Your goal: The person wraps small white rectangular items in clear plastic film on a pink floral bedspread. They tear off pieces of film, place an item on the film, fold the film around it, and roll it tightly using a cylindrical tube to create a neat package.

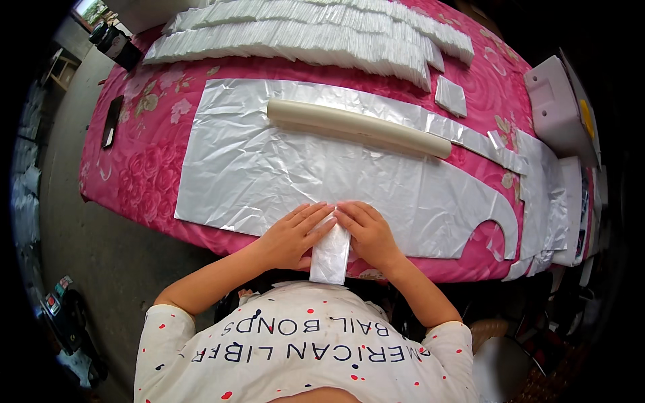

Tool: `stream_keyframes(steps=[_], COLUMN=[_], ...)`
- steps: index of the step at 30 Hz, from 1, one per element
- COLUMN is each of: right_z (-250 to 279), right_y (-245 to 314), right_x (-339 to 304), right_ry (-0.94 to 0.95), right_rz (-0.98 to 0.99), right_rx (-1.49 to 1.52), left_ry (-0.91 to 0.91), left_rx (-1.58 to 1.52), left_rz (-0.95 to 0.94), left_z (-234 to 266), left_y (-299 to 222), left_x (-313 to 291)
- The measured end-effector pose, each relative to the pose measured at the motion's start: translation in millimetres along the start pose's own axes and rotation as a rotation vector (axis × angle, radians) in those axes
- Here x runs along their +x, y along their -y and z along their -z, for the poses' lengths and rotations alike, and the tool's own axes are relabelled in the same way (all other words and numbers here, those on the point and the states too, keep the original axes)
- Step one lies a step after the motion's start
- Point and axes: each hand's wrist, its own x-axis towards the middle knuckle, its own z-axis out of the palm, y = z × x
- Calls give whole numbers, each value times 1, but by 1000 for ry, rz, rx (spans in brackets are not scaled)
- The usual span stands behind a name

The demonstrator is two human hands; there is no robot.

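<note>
A narrow folded white plastic packet (pixel 329 258) lies at the table's near edge, its lower end reaching over the edge toward my shirt. My left hand (pixel 289 236) presses along its left side, fingers close together and thumb lower down. My right hand (pixel 368 234) holds its upper right side, and the fingertips of both hands nearly meet at its top. Under and beyond my hands spreads a thin, shiny white plastic sheet (pixel 235 161), apron-like in outline, with a curved cutout at the right. A long cream tube (pixel 359 127) rests across it.
Long rows of stacked folded white packets (pixel 295 40) line the far side, with a small separate stack (pixel 450 96) nearby. The pink flowered tablecloth (pixel 151 181) carries a dark phone (pixel 113 122) and black bottle (pixel 115 46) at left. A white foam box (pixel 561 101) stands right.
</note>
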Motion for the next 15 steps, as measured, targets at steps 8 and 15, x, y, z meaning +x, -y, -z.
stream_keyframes(steps=[8, 15], right_z=[12, 22], right_y=[-7, -18], right_x=[10, 49], right_ry=[-13, 158], right_rz=[-162, -881], right_rx=[112, 517], left_ry=[-123, -331], left_rx=[-110, -309], left_rz=[141, 342], left_z=[-6, -4], left_y=[10, 12], left_x=[15, 29])
